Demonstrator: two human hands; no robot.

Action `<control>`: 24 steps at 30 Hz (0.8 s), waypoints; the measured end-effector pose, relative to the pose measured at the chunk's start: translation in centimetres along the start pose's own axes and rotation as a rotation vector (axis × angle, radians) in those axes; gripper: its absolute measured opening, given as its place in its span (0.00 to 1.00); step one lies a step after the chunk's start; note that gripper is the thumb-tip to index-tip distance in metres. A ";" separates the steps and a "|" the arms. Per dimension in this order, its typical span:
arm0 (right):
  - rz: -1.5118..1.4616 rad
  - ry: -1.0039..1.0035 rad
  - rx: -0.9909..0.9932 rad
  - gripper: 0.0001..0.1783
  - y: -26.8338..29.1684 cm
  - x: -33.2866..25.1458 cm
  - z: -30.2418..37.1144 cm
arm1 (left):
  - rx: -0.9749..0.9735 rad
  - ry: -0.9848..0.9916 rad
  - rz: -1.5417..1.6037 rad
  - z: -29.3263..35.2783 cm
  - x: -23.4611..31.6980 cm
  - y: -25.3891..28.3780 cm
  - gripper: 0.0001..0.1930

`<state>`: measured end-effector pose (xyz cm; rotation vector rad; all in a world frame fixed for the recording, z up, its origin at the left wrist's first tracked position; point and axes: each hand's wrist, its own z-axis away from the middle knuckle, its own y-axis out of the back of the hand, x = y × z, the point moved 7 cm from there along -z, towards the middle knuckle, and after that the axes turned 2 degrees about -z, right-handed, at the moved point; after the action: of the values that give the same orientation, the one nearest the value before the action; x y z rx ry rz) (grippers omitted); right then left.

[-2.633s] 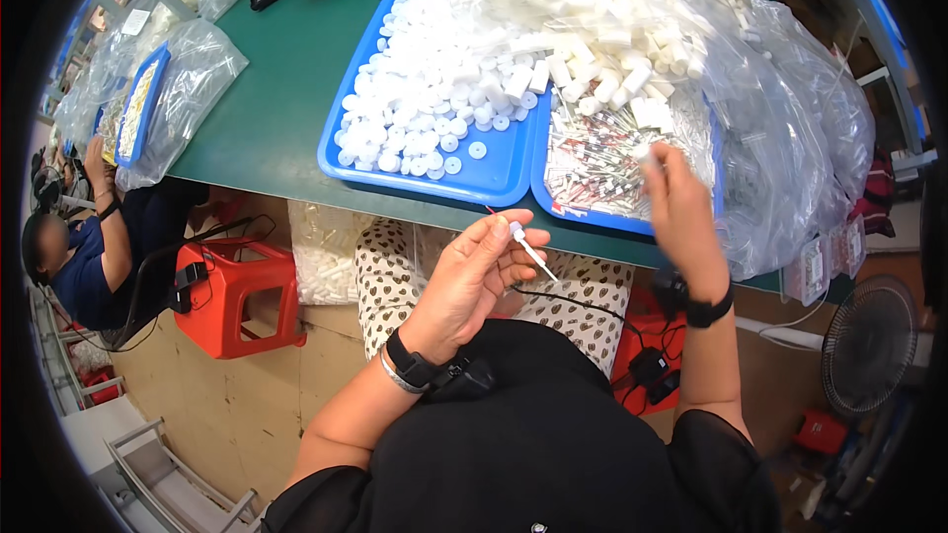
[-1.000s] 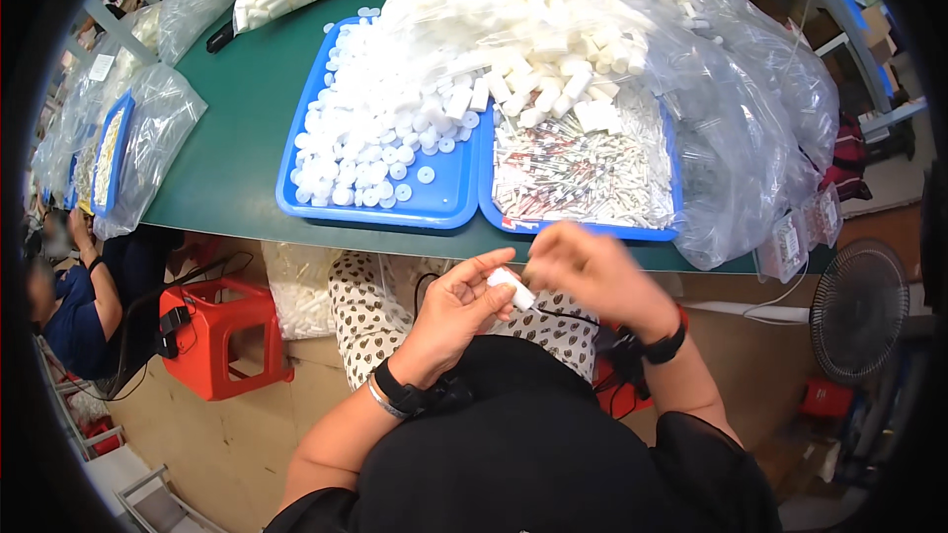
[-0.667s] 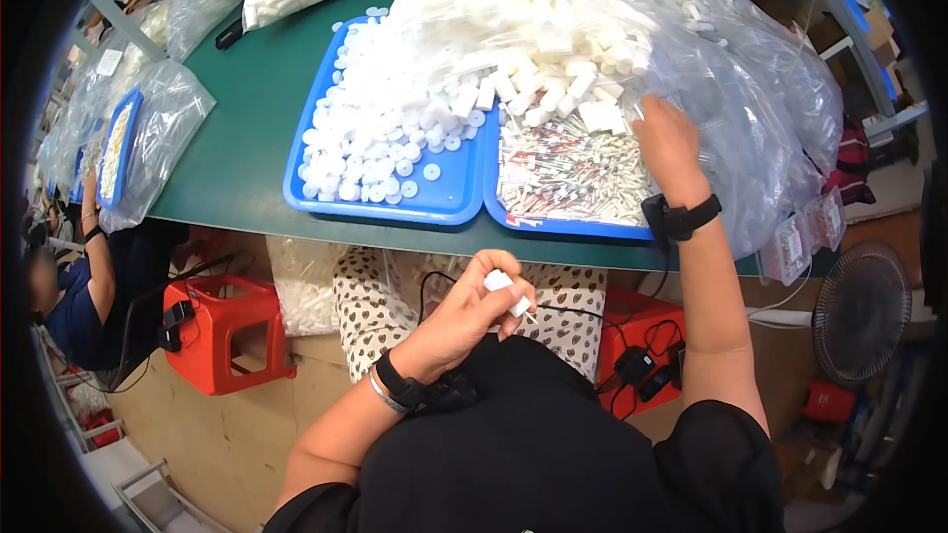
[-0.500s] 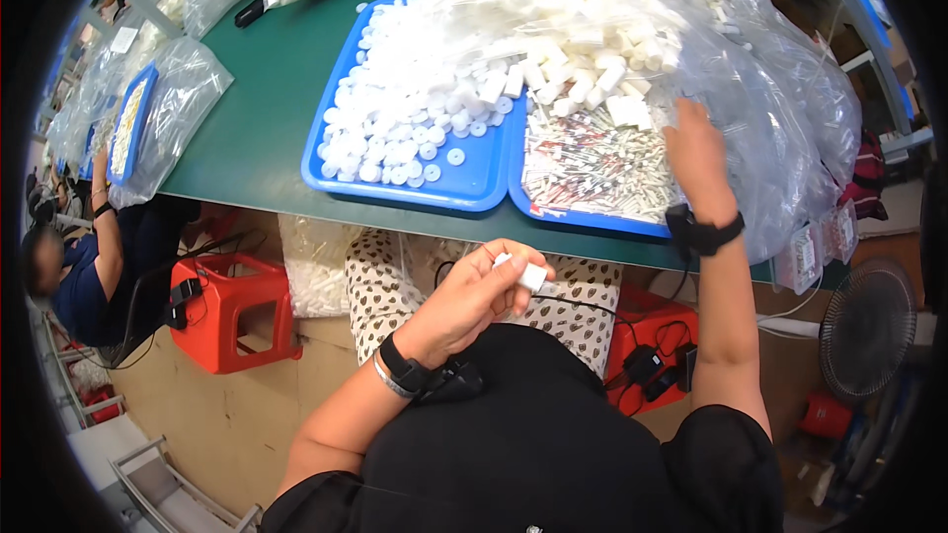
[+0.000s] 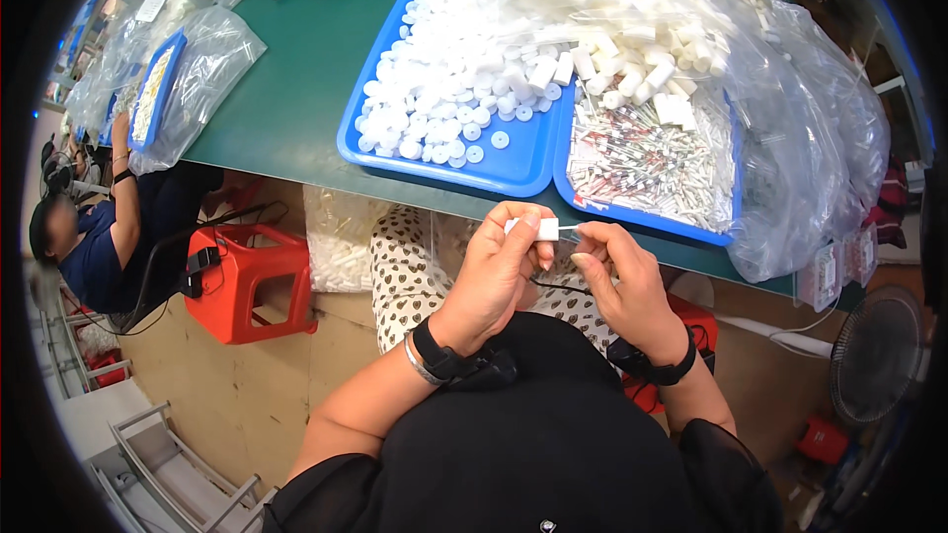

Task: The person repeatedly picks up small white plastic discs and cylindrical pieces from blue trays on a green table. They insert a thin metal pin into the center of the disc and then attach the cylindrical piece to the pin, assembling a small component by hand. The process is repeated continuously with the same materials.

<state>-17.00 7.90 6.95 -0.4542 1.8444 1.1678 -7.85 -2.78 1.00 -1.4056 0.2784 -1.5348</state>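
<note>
My left hand (image 5: 494, 271) pinches a small white plastic block-like piece (image 5: 546, 229) between thumb and fingers, above my lap at the table's front edge. My right hand (image 5: 630, 286) has its thumb and forefinger closed on a thin pale pin (image 5: 569, 228), which meets the white piece's right end. Whether the pin's tip is inside it I cannot tell. Just beyond my hands lie a blue tray (image 5: 494, 178) with round white discs (image 5: 425, 99) and a second blue tray (image 5: 647, 220) with many thin small pins (image 5: 657, 163).
A large clear bag (image 5: 790, 118) of white cylinders (image 5: 622, 79) spills over both trays on the green table (image 5: 286, 89). Red stools (image 5: 237, 316) stand below. A fan (image 5: 874, 355) is at the right. Another person (image 5: 94, 247) sits at the far left.
My right hand has come back from the pin tray to my left hand, now with a thin pin between its fingers. The view has shifted, so the table's things appear further right.
</note>
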 end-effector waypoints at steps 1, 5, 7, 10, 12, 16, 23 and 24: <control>-0.002 -0.004 0.025 0.15 -0.1 0.2 0.0 | 0.015 -0.008 -0.004 0.0 0.0 0.3 0.10; 0.057 0.082 0.015 0.15 0.1 -0.6 -0.3 | 0.013 -0.009 -0.088 0.3 -0.3 0.7 0.09; 0.128 0.166 -0.009 0.15 -0.4 -0.8 -0.4 | 0.034 0.007 -0.132 0.5 -0.7 0.6 0.10; 0.041 0.129 0.001 0.14 -0.4 -0.9 -0.3 | 0.058 -0.026 -0.238 0.7 -0.5 0.8 0.09; -0.016 0.056 0.003 0.13 -0.7 -0.5 -0.2 | 0.070 -0.165 -0.320 0.6 -0.4 0.5 0.09; -0.052 -0.007 0.001 0.12 -0.9 0.3 0.0 | 0.059 -0.214 -0.408 0.7 -0.9 0.6 0.08; -0.020 0.221 -0.131 0.12 -1.7 -0.6 -0.1 | -0.148 -0.133 -0.493 1.2 -1.4 -0.6 0.17; -0.032 0.209 -0.144 0.12 -2.0 -0.4 0.0 | -0.182 -0.138 -0.439 1.3 -1.6 -1.0 0.19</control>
<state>-15.39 6.85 6.25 -0.7083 1.9287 1.2762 -7.50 -0.50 1.10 -1.7943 0.0233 -1.7855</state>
